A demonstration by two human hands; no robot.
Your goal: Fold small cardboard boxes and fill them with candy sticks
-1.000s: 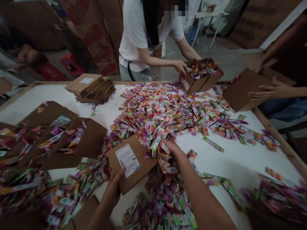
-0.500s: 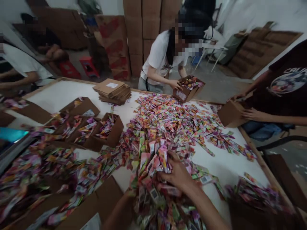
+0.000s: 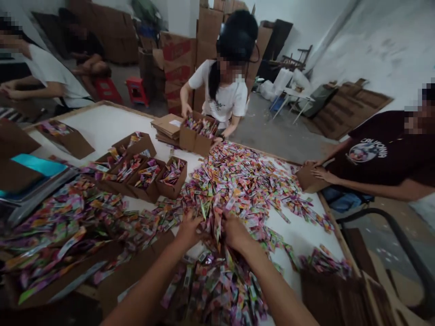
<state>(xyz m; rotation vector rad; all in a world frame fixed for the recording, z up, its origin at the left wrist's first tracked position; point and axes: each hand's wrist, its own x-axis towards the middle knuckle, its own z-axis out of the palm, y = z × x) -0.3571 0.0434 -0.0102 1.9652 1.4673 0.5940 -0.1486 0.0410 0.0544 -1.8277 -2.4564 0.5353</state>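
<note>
My left hand and my right hand face each other over the heap on the white table. Between them stands a bunch of colourful stick packets, with fingers of both hands curled against its sides. Some fingertips are hidden among the packets. Around and beyond my hands spreads a large packet heap in pink, orange, purple and green. Another pile of packets lies below, between my forearms.
Several filled cartons stand left of centre. Opposite, a co-worker in white holds a filled carton by stacked flat cardboard. At right, another person holds a box. An open carton is near left; brown cardboard is near right.
My left hand has come up into view beside my right, and the packets are now between both. The view has shifted. The co-worker opposite has moved their carton leftward to the cardboard stack.
</note>
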